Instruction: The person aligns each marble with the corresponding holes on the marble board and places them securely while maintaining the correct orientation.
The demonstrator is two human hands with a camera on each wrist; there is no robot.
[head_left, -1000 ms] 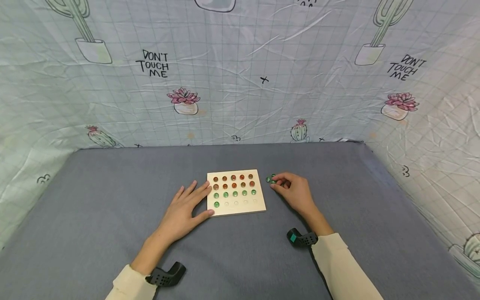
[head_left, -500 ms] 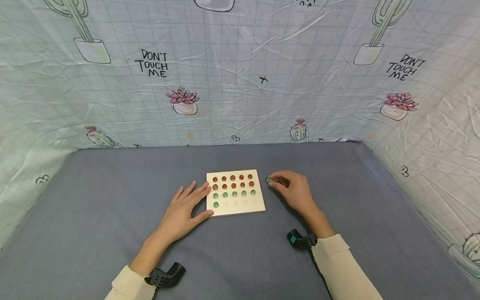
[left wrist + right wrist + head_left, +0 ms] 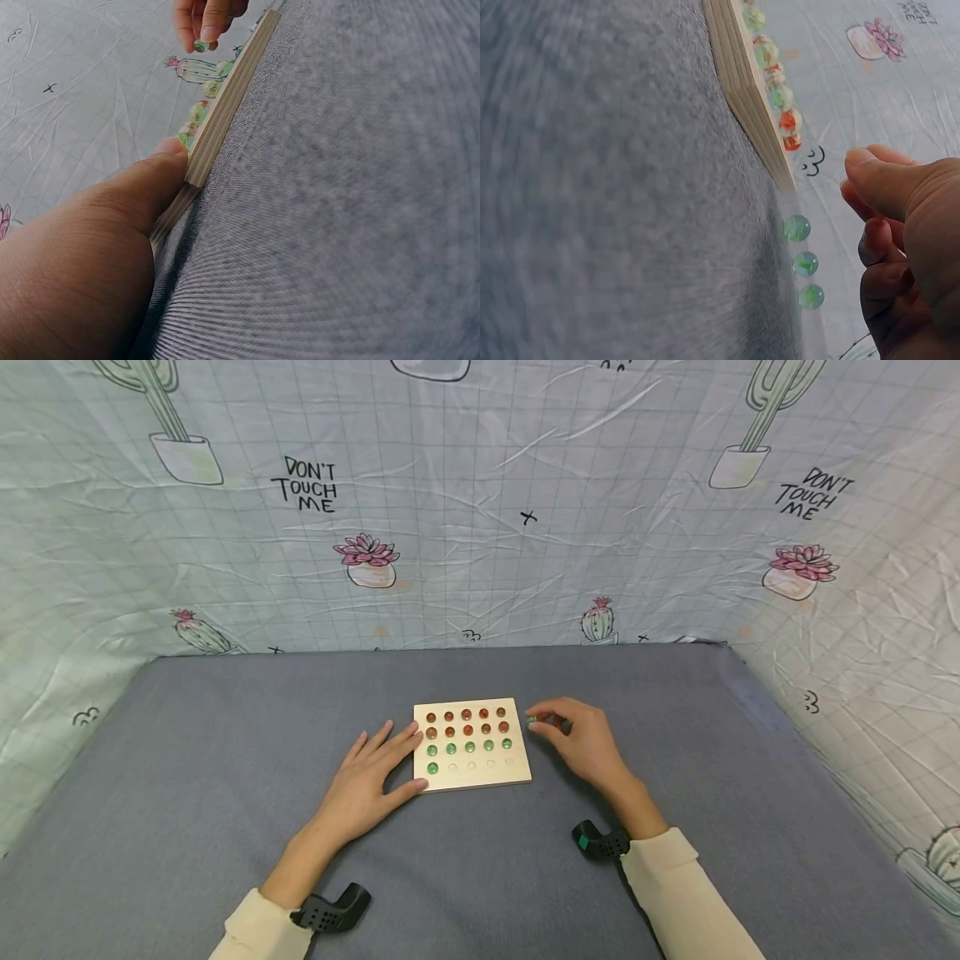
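My left hand (image 3: pixel 366 787) lies with fingers spread, its thumb and fingertips on the left edge of a pale wooden board (image 3: pixel 480 780). Glass marbles sit in the board's hollows: two reddish rows at the back, a green row (image 3: pixel 470 747) before them, and one green marble (image 3: pixel 432 768) at the left of the front row. Just past the board's right edge, my right hand (image 3: pixel 581 739) pinches a green marble (image 3: pixel 200 46) between thumb and fingers. Near that hand, three green marbles, one of them the middle marble (image 3: pixel 805 264), rest on the cloth; in the head view the hand hides them.
Grey cloth (image 3: pixel 465 877) covers the table. A pale curtain (image 3: pixel 465 485) printed with cacti hangs behind and along the sides. Each wrist wears a black band, the left band (image 3: pixel 333 910) near the front and the right band (image 3: pixel 600 841) by the sleeve.
My right hand has picked up a green marble from the loose ones and moved slightly left, toward the board. The left hand and board have stayed in place.
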